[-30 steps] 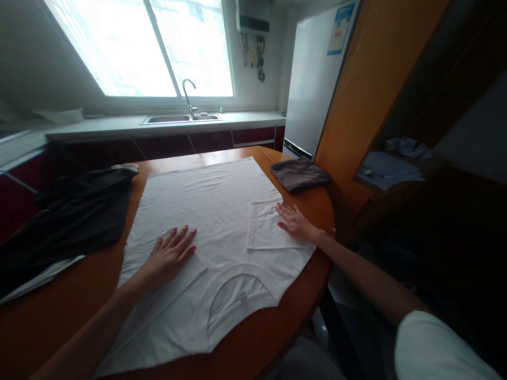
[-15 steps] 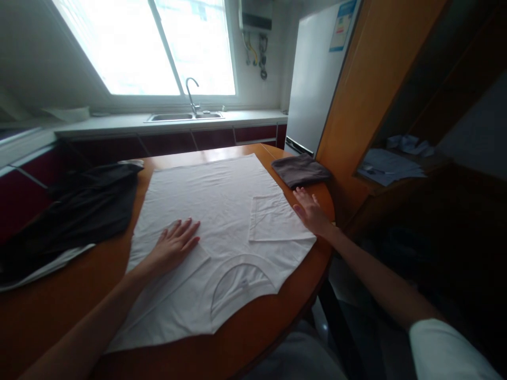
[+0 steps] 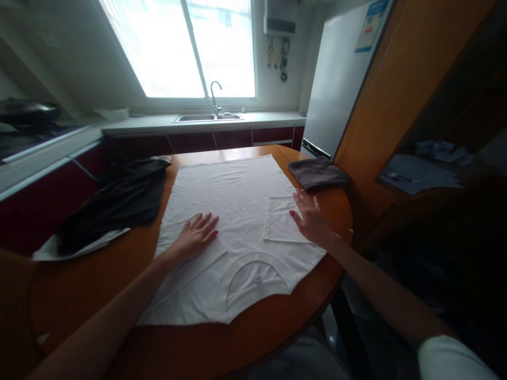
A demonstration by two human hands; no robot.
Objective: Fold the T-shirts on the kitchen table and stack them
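Observation:
A white T-shirt (image 3: 233, 200) lies spread flat on a round wooden table (image 3: 253, 338), neckline toward me, its right sleeve folded inward over the body. My left hand (image 3: 196, 237) rests flat on the shirt left of the neckline, fingers stretched out. Flat on the folded sleeve at the shirt's right edge lies my right hand (image 3: 311, 219), its fingers extended too. Neither hand holds anything.
A dark garment (image 3: 119, 203) lies heaped on the table's left side over a strip of white cloth. A folded brown cloth (image 3: 317, 173) sits at the table's far right. Behind are a counter with a sink (image 3: 208, 117), a window, a fridge (image 3: 343, 89) and a wooden cabinet.
My right hand slid outward along the folded sleeve toward the shirt's right edge, then back a little onto the sleeve. The left hand stayed flat. The camera view shifted left.

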